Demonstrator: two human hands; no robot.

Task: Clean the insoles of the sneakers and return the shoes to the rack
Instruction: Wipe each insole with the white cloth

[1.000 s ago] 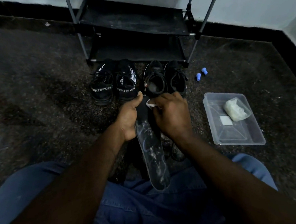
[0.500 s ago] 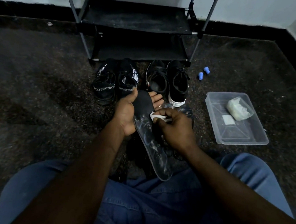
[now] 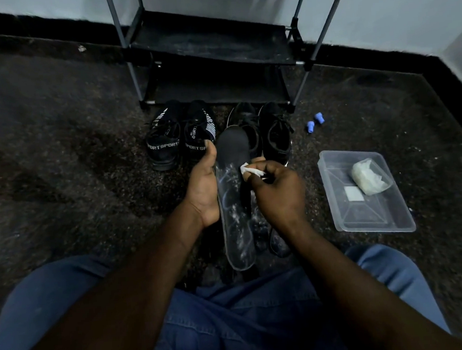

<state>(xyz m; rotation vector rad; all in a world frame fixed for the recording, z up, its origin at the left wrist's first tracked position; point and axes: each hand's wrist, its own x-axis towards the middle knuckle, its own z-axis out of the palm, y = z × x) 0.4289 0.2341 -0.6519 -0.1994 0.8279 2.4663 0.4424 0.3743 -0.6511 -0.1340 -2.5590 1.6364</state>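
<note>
The left hand grips the insole by its edge, in the air just short of the sneakers, while the right hand pinches a white wipe against its right side. The wipe has slid down off the toe, which now looks dark and clean. The white-smeared heel half likely still needs wiping.

What I can't make out from here

The rack is cut off by the top edge, so I see only its lower shelves. The fingers of the left hand are mostly hidden behind the insole. The white wipe is largely buried in the grip of the right hand. The dark shapes on the floor under the insole are too covered to name. The blue pieces beside the rack are too small to identify, and I can't tell what the bag in the container holds.
</note>
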